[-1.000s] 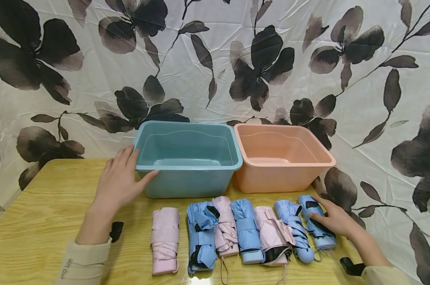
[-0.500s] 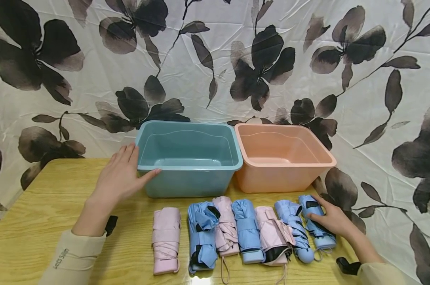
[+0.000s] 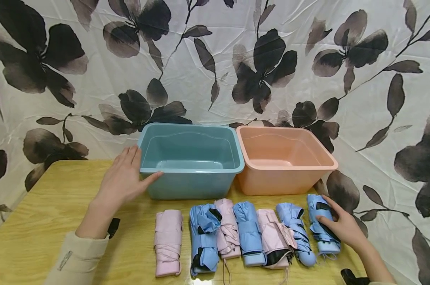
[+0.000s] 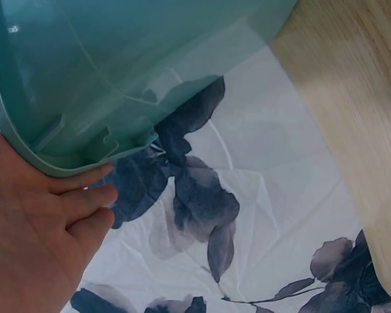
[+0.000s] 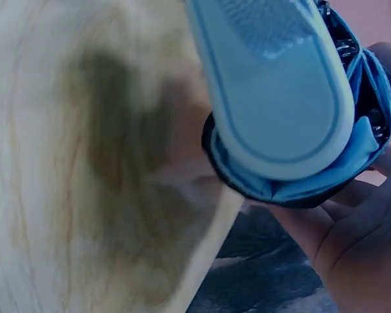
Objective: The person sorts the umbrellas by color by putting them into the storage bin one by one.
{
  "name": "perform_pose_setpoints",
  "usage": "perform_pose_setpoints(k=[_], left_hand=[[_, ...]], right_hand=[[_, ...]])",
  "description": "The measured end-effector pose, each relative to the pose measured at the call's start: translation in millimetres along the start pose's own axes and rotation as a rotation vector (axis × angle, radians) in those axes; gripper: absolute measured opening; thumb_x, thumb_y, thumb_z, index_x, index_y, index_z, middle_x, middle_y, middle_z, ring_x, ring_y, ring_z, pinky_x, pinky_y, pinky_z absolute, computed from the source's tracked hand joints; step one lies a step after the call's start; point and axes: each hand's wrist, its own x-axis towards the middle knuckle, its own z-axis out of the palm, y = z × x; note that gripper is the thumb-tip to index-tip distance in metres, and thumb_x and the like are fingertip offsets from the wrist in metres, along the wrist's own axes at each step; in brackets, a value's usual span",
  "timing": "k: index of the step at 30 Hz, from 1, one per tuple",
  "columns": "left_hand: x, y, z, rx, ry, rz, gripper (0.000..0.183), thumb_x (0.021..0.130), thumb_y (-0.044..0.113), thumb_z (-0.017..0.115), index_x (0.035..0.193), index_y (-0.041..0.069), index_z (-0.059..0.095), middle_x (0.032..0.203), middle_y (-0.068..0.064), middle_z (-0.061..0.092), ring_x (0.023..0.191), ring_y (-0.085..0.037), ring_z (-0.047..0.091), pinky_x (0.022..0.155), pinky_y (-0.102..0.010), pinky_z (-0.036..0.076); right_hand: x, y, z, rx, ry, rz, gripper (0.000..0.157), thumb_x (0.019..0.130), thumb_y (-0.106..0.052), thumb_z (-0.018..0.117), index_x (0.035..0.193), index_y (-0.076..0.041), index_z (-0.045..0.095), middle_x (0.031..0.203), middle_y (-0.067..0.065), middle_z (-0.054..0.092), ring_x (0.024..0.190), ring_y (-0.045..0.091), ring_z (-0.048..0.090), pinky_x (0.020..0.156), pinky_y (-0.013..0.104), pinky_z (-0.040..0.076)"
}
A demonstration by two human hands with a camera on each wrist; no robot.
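Has moved the rightmost blue umbrella (image 3: 319, 233) slightly right with the right hand (image 3: 346, 227) since the earlier frame, widening the gap to the neighbouring blue umbrella (image 3: 294, 221). Grips it with thumb across the near face and fingers round the far side; cannot tell whether lifted off the table. Lies at lower right of the frame, left of the palm, long axis running steeply from upper left to lower right, handle cap (image 5: 280, 107) at the lower end. Sits below the peach bin's (image 3: 282, 182) right end. Well apart from the left hand (image 3: 124, 178), at centre left, resting uncurled against the teal bin's (image 3: 193, 186) left side.
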Motion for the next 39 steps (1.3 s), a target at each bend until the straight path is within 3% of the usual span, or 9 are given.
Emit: perform_pose_setpoints(k=[4,9,12,16,21,26,29,33,39], left_hand=[[-3.0,0.0,1.5,0.000,-0.008,-0.008,0.112,0.098,0.073,0.048,0.158,-0.017,0.019,0.164,-0.038,0.019,0.153,-0.055,0.014,0.124,-0.066,0.016],[-4.0,1.2,4.4,0.005,0.002,-0.007,0.111,0.098,0.073,0.049,0.157,-0.017,0.020,0.163,-0.039,0.020,0.152,-0.056,0.016,0.123,-0.067,0.018],[-4.8,1.8,6.5,0.003,-0.002,-0.007,0.111,0.098,0.072,0.049,0.157,-0.017,0.019,0.164,-0.039,0.019,0.152,-0.056,0.015,0.124,-0.066,0.018],[-7.5,0.9,8.4,-0.006,-0.018,-0.016,0.113,0.098,0.074,0.048,0.158,-0.017,0.018,0.164,-0.038,0.017,0.153,-0.055,0.013,0.124,-0.066,0.016],[-10.6,-2.3,7.9,-0.011,-0.006,-0.027,0.113,0.098,0.073,0.050,0.158,-0.016,0.017,0.164,-0.038,0.017,0.153,-0.055,0.014,0.124,-0.067,0.016],[-7.9,-2.5,6.5,-0.012,0.008,-0.025,0.112,0.098,0.073,0.050,0.159,-0.016,0.017,0.165,-0.038,0.017,0.153,-0.055,0.014,0.123,-0.068,0.017],[-5.7,-1.1,5.6,-0.007,0.009,-0.020,0.112,0.098,0.073,0.050,0.159,-0.015,0.017,0.165,-0.038,0.018,0.153,-0.055,0.014,0.122,-0.068,0.018],[-1.8,1.6,5.1,-0.008,0.015,-0.010,0.111,0.098,0.072,0.050,0.159,-0.015,0.017,0.165,-0.037,0.018,0.153,-0.055,0.014,0.122,-0.069,0.018],[-1.5,2.1,3.0,-0.002,0.000,-0.016,0.111,0.099,0.073,0.048,0.158,-0.016,0.017,0.165,-0.037,0.016,0.154,-0.055,0.011,0.124,-0.067,0.015]], right_hand=[[-7,-8,-2.5,0.110,0.030,0.038,0.084,0.101,-0.036,0.070,0.165,-0.005,0.025,0.149,0.038,0.043,0.103,0.028,0.067,0.072,0.030,0.055],[-11,-24,-7.3,0.242,0.120,0.006,0.083,0.102,-0.031,0.070,0.167,-0.013,0.021,0.151,0.037,0.042,0.100,-0.006,0.060,0.072,0.014,0.053],[-11,-37,-10.6,0.317,0.180,-0.016,0.082,0.103,-0.026,0.069,0.168,-0.019,0.020,0.156,0.036,0.037,0.118,0.015,0.065,0.076,0.006,0.048],[-6,-60,-15.9,0.410,0.253,-0.031,0.080,0.103,-0.021,0.067,0.168,-0.023,0.020,0.161,0.033,0.032,0.136,0.044,0.050,0.081,0.001,0.044],[14,-92,-29.1,0.485,0.337,-0.107,0.079,0.102,-0.012,0.067,0.168,-0.024,0.024,0.163,0.026,0.034,0.136,0.014,0.048,0.094,0.004,0.044],[37,-123,-47.7,0.586,0.399,-0.187,0.079,0.100,-0.009,0.069,0.166,-0.025,0.029,0.165,0.022,0.034,0.123,0.007,0.056,0.089,0.007,0.048],[50,-139,-57.5,0.630,0.415,-0.217,0.080,0.098,-0.010,0.071,0.165,-0.024,0.030,0.165,0.021,0.032,0.116,0.009,0.059,0.084,0.008,0.050],[71,-156,-70.1,0.668,0.389,-0.241,0.083,0.098,-0.014,0.072,0.166,-0.027,0.027,0.167,0.020,0.029,0.132,0.025,0.055,0.085,0.010,0.051],[112,-177,-78.0,0.573,0.360,-0.213,0.084,0.099,-0.026,0.071,0.167,-0.031,0.022,0.163,0.017,0.037,0.130,0.027,0.054,0.099,0.026,0.053]])
